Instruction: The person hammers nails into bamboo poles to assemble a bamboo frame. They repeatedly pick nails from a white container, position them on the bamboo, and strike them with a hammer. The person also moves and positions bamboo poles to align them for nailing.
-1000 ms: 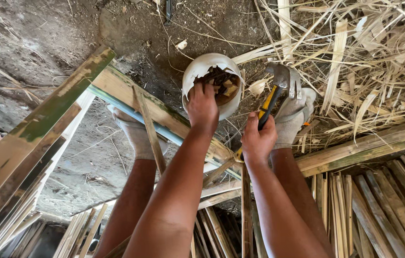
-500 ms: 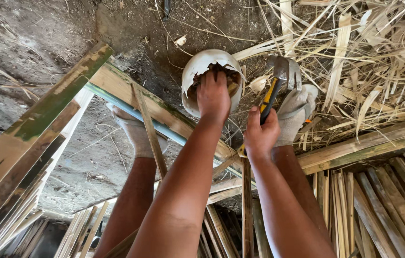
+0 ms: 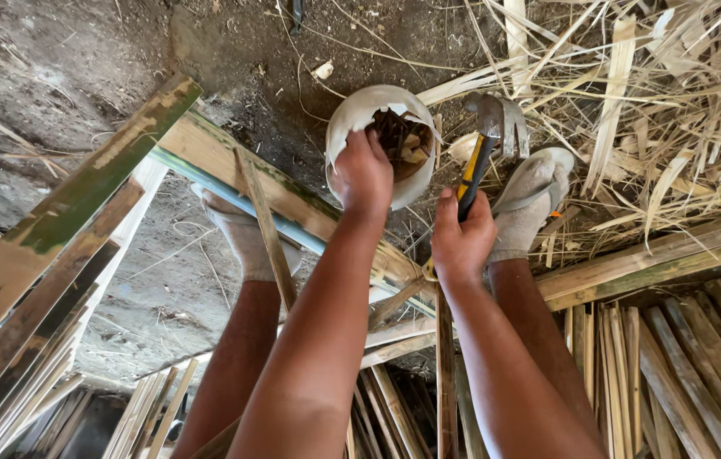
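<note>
My left hand point(image 3: 362, 174) reaches into a cracked white bowl point(image 3: 359, 115) on the dirt ground; the bowl holds rusty nails and wood bits point(image 3: 400, 138). The fingers are curled inside it and hidden, so what they pinch cannot be seen. My right hand point(image 3: 460, 236) grips the yellow-and-black handle of a claw hammer point(image 3: 488, 127), its steel head pointing up beside the bowl. Both arms stretch down between my legs, and my sock-covered feet point(image 3: 530, 200) rest on the ground.
A long greenish wooden plank point(image 3: 233, 170) runs diagonally under my arms, a thin strip point(image 3: 265, 225) crossing it. Split bamboo slats point(image 3: 675, 357) lie at the lower right, dry straw and cane strips point(image 3: 649, 102) at the upper right. More painted planks point(image 3: 46, 246) lean at the left.
My left hand has shifted slightly left and lower over the bowl's rim, uncovering the nails. The hammer hand stays almost where it was.
</note>
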